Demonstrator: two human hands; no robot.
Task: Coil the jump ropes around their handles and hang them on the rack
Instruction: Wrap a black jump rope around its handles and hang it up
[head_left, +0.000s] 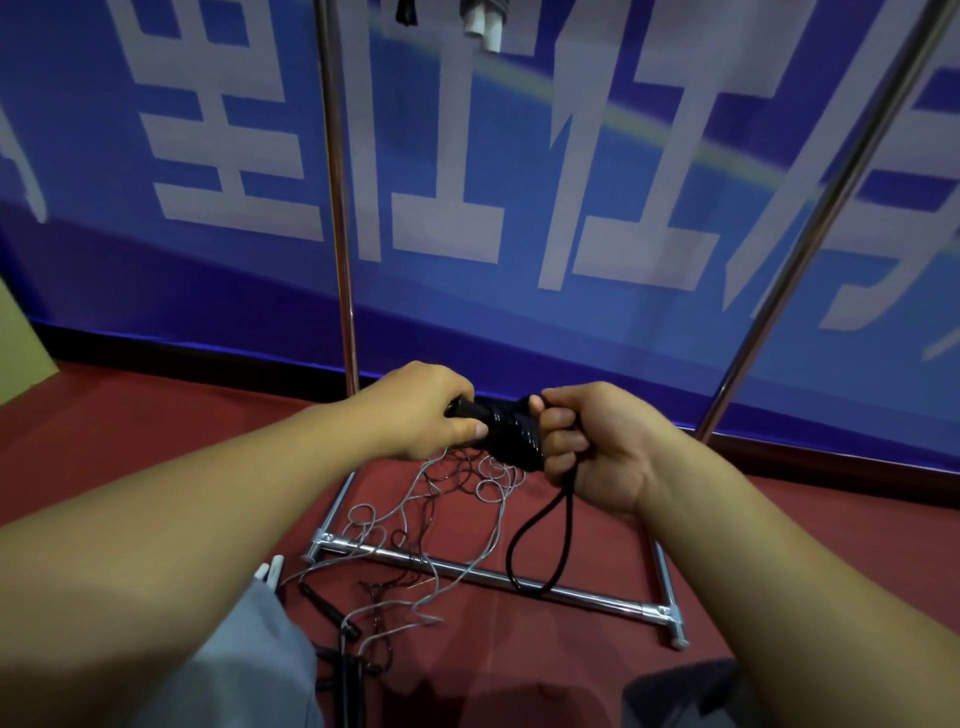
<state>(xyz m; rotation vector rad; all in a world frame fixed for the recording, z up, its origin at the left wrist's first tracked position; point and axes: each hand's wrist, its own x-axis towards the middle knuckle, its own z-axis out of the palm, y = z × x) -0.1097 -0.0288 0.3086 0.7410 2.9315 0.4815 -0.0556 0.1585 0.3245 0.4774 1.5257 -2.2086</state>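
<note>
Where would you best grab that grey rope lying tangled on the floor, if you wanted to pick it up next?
Probably by its white handles, coming down from above on the person's left. They are stiff and lie at the edge of the grey rope, whereas its loops are thin, cross the rack's bottom bar and mingle with a dark rope, so pulling mid-cord would likely drag the whole tangle.

The rack (470, 570) is polished metal tubing, bright and mirror-smooth, with white plastic end caps. At six o'clock from the hands, the black jump rope (540, 540) looks like matt woven cord; its handles (475, 410) are matt black with a glossy wound coil. The tangled grey rope (415, 525) looks smooth and plasticky. The red floor (130, 415) looks matt; the blue banner (467, 156) at twelve o'clock has a faint sheen.
</note>
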